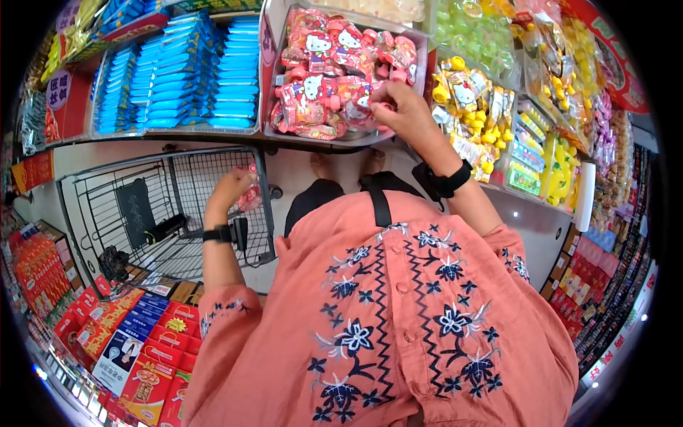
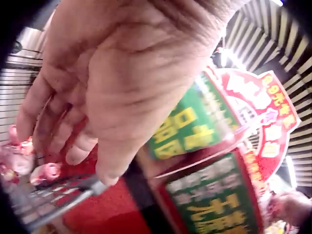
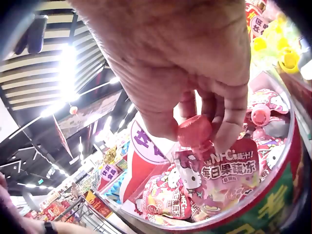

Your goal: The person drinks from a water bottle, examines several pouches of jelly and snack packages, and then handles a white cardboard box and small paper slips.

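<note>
Two bare hands at work: one on a pouch, one over a cart.
The person's right hand grasps a pink cat-printed pouch by its red cap, thumb and fingers closed round it, at the near right corner of a clear-walled bin heaped with similar pouches. The left hand, fingers loosely bent, is just inside the right edge of a wire cart; another pink pouch shows right beside it, though whether the hand grasps or has released it cannot be told. Blue packets lie stacked left of the bin, yellow-capped pouches to its right.
</note>
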`<action>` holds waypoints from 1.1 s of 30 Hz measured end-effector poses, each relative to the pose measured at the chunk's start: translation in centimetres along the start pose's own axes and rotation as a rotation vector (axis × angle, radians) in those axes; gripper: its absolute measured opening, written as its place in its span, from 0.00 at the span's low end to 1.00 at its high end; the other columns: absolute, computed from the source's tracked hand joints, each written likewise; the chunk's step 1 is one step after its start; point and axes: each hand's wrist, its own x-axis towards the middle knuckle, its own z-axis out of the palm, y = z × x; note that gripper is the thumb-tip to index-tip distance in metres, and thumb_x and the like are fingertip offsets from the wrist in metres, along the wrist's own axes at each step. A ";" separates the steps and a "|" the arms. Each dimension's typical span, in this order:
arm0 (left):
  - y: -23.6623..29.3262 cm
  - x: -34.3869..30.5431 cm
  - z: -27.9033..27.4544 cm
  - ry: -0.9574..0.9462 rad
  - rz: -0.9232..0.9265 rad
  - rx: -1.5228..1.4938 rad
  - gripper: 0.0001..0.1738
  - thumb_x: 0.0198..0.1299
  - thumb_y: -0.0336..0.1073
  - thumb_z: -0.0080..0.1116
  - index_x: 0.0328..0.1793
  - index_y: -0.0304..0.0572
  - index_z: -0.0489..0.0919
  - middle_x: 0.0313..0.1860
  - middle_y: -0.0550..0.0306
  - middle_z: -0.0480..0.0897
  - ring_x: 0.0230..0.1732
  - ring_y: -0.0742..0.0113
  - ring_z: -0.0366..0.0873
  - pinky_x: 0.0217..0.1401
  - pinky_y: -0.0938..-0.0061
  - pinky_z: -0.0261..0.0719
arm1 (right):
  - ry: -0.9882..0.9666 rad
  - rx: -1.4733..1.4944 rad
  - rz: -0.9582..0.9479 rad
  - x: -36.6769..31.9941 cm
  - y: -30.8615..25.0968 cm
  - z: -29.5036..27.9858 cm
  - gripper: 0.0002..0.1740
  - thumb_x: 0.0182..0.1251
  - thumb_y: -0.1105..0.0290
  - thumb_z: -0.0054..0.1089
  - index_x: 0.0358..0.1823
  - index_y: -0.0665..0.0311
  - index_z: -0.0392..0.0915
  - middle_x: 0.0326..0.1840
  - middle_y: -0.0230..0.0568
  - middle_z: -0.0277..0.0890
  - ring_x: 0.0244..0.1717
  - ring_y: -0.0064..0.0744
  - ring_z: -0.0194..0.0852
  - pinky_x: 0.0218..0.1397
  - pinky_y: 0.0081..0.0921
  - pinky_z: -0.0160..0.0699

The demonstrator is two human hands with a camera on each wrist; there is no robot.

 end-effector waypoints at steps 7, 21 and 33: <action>19.1 -5.1 -2.6 0.232 0.487 -0.279 0.30 0.64 0.42 0.68 0.66 0.32 0.74 0.56 0.45 0.82 0.54 0.57 0.82 0.58 0.67 0.80 | 0.029 -0.217 -0.148 -0.1 2.0 2.2 0.09 0.61 0.73 0.66 0.40 0.69 0.77 0.37 0.47 0.76 0.36 0.40 0.78 0.40 0.34 0.77; 26.5 7.9 1.7 0.683 0.523 0.515 0.45 0.56 0.58 0.72 0.63 0.22 0.70 0.61 0.27 0.77 0.61 0.34 0.78 0.62 0.49 0.78 | 0.123 -0.153 -0.006 -1.7 5.1 2.6 0.19 0.62 0.65 0.69 0.50 0.68 0.76 0.48 0.54 0.76 0.49 0.53 0.78 0.53 0.41 0.78; 27.4 7.9 0.9 0.702 0.530 0.468 0.38 0.56 0.52 0.73 0.61 0.31 0.72 0.58 0.33 0.78 0.58 0.38 0.79 0.59 0.47 0.76 | 0.121 -0.426 -0.090 -2.4 4.1 2.8 0.17 0.64 0.60 0.67 0.47 0.62 0.77 0.43 0.46 0.76 0.44 0.52 0.80 0.44 0.45 0.79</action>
